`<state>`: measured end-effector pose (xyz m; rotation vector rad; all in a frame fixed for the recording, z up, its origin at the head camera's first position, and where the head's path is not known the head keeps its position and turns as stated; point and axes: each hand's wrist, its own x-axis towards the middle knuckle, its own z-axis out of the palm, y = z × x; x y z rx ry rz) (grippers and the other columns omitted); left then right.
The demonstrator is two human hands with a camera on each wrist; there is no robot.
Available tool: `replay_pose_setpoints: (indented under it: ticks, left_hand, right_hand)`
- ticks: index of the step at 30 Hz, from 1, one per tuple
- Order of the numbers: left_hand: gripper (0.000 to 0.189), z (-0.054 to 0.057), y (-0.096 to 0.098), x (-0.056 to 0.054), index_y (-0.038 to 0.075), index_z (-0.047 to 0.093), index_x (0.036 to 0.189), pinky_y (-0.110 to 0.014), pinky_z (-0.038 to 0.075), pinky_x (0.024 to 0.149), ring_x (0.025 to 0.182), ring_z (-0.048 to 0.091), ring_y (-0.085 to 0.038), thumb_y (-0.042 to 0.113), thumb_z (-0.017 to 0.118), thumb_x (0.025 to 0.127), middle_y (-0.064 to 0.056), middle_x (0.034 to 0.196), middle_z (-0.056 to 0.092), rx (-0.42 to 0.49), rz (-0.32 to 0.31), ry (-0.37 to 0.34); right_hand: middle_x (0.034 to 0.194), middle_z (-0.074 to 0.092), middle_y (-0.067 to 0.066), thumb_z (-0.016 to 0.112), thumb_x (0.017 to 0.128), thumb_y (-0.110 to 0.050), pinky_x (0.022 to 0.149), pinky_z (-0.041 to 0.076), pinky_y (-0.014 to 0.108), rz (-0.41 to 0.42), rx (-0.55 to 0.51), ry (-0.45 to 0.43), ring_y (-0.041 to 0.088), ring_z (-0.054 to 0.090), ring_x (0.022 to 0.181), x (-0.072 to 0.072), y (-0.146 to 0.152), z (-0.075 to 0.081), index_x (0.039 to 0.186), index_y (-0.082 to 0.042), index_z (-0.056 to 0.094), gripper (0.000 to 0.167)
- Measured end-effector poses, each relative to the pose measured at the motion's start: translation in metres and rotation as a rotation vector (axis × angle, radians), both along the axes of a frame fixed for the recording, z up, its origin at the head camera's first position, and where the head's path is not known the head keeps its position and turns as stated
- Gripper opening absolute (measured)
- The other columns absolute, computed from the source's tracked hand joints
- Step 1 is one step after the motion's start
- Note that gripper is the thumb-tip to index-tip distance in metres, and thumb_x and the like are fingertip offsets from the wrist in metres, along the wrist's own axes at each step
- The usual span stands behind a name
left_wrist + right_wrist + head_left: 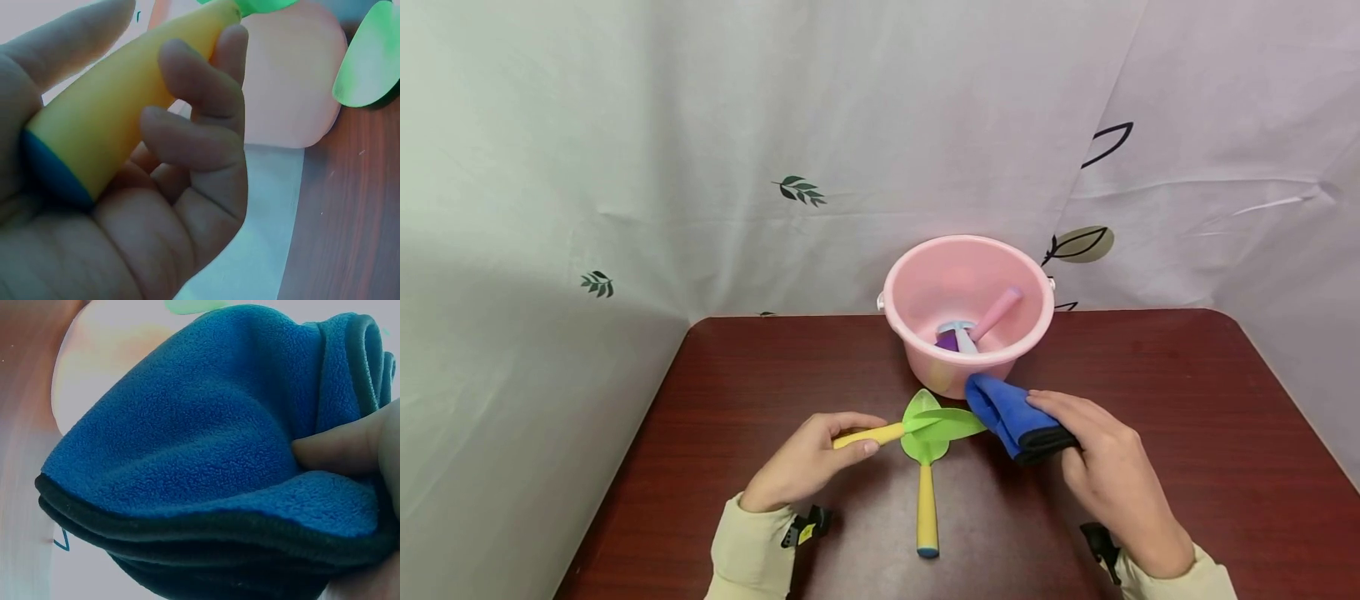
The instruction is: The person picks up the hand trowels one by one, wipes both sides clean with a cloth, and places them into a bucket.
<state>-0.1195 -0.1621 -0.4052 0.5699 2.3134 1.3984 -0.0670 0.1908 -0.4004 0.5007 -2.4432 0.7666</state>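
Observation:
My left hand (pixel 808 457) holds a toy trowel by its yellow handle (pixel 871 435), and its green blade (pixel 951 425) points to the right. In the left wrist view the fingers curl round that yellow handle (pixel 119 94) with its blue end. My right hand (pixel 1116 462) grips a folded blue cloth (pixel 1011 412) with black edging, close to the blade tip. Thumb and fingers pinch the cloth (pixel 187 437) in the right wrist view. Below the held trowel a second green trowel with a yellow handle (pixel 927 508) lies on the table, its blade partly covered.
A pink bucket (pixel 940 371) stands at the back of the dark red-brown table (pixel 760 375). Inside it are a pink-handled tool (pixel 996 314), a purple piece (pixel 947 341) and a pale blue-white tool (pixel 964 339). Pale printed cloth (pixel 850 167) hangs behind the table and along its sides.

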Motion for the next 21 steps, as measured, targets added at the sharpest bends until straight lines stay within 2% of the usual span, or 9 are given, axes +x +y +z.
replay_pose_setpoints:
  ticks: [3, 9, 14, 21]
  left_hand:
    - [0.026, -0.001, 0.004, 0.000, 0.015, 0.071, 0.124, -0.024, 0.048, 0.082, 0.095, 0.059, -0.015, 0.023, 0.066, 0.099, 0.003, 0.111, 0.070, 0.022, 0.000, 0.002]
    - [0.028, -0.003, 0.011, 0.001, 0.014, 0.071, 0.123, -0.025, 0.051, 0.079, 0.094, 0.062, -0.015, 0.013, 0.069, 0.095, 0.003, 0.115, 0.071, 0.037, 0.025, 0.004]
    - [0.031, -0.005, 0.017, 0.001, 0.013, 0.072, 0.122, -0.024, 0.051, 0.075, 0.088, 0.062, -0.016, 0.011, 0.074, 0.091, 0.003, 0.112, 0.071, 0.030, 0.064, 0.025]
    - [0.031, -0.009, 0.027, 0.003, 0.008, 0.074, 0.116, -0.023, 0.049, 0.077, 0.085, 0.061, -0.015, 0.007, 0.080, 0.085, 0.000, 0.106, 0.072, 0.033, 0.093, 0.071]
  right_hand:
    - [0.123, 0.068, 0.004, 0.045, 0.079, 0.012, 0.103, 0.027, 0.005, 0.007, 0.002, -0.001, 0.021, 0.063, 0.111, 0.000, 0.000, 0.000, 0.123, -0.010, 0.071, 0.056]
    - [0.124, 0.068, 0.003, 0.045, 0.077, 0.012, 0.104, 0.030, 0.007, 0.055, -0.018, 0.003, 0.019, 0.063, 0.112, 0.001, -0.002, 0.001, 0.125, -0.011, 0.071, 0.059]
    - [0.129, 0.066, 0.000, 0.040, 0.076, 0.011, 0.104, 0.032, 0.008, 0.102, -0.026, -0.033, 0.017, 0.061, 0.116, 0.003, -0.004, 0.002, 0.128, -0.013, 0.069, 0.064]
    - [0.129, 0.066, 0.002, 0.037, 0.074, 0.011, 0.104, 0.034, 0.011, 0.174, -0.050, 0.016, 0.018, 0.061, 0.117, 0.003, -0.010, 0.002, 0.127, -0.013, 0.070, 0.067]
